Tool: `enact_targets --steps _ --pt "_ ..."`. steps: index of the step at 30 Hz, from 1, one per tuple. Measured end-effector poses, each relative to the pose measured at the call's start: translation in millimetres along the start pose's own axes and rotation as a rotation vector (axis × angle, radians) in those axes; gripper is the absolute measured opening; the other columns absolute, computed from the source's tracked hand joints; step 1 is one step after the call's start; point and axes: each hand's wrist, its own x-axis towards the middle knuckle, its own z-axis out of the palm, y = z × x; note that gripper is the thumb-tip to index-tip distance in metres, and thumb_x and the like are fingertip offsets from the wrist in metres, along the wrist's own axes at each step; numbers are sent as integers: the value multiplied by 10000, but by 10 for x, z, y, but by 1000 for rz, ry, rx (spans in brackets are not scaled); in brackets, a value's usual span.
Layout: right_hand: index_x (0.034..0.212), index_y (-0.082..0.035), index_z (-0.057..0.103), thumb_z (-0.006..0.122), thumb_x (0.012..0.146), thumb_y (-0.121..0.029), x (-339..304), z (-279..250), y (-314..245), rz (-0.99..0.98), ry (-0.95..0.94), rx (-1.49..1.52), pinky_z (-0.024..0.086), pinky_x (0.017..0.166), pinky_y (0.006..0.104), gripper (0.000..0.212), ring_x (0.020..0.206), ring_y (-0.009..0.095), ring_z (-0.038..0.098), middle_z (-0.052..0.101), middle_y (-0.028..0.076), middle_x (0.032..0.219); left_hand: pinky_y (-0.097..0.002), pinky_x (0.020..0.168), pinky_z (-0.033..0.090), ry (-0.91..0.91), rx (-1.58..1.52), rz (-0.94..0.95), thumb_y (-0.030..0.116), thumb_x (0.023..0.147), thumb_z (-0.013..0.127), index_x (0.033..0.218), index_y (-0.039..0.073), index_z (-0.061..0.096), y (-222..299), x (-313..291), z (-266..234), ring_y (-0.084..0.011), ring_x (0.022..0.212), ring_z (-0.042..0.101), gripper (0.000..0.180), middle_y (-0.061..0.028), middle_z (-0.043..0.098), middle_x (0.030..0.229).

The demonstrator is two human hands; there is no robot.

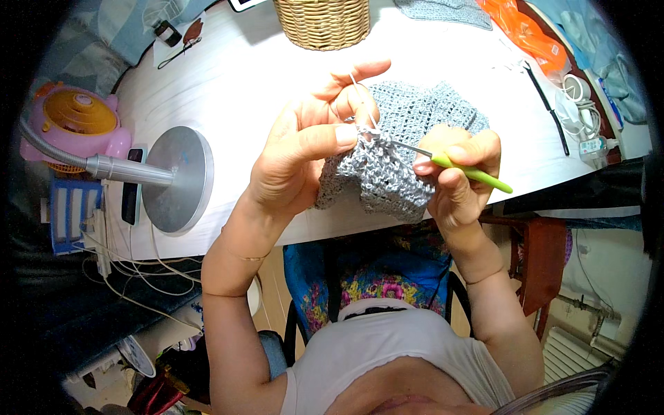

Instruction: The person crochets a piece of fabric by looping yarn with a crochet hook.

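Grey crochet fabric [394, 183] hangs between my hands over the near edge of the table, and part of it lies on the white top behind them. My left hand [304, 138] pinches its upper edge between thumb and fingers, with the index finger raised and a strand of yarn [354, 83] running over it. A crochet hook [477, 176] with a lime-green handle sits in the closed fingers of my right hand [460, 162]. Its metal shaft points left to the fabric's edge beside my left thumb. The hook's tip is hidden among the stitches.
A wicker basket [324, 24] stands at the far side, with a folded grey knitted piece [446, 12] to its right. The round lamp base [178, 180] is at left, near a dark phone-like device [131, 187]. An orange bag [522, 34] and white cables [586, 114] lie at right.
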Motion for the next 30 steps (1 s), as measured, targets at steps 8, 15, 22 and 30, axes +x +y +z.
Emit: enact_targets --steps 8,15,22,30 --pt "883 -23 470 585 804 -102 70 154 48 386 287 435 525 704 256 161 764 177 618 601 140 824 -166 668 383 90 203 -20 38 714 574 1275 -78 235 -42 -8 -47 -50 690 493 666 -1 520 742" --pt "862 -37 485 561 804 -70 100 105 23 472 295 484 517 696 256 102 737 158 621 604 118 810 -164 676 387 146 229 6 40 729 591 1291 -63 214 -42 9 30 -52 704 504 684 -10 538 760" --pt "838 -48 489 548 807 -75 98 147 14 569 304 534 497 685 247 72 725 151 607 605 109 810 -195 717 433 176 343 118 -32 732 598 1311 -16 217 -33 -25 63 -88 764 546 694 -42 546 783" --pt "849 -51 520 568 797 -91 45 282 -54 717 346 596 454 789 250 82 770 160 600 617 90 823 -234 602 502 158 1403 830 -96 662 605 1193 -44 370 -126 -23 27 -153 666 607 583 -176 569 967"
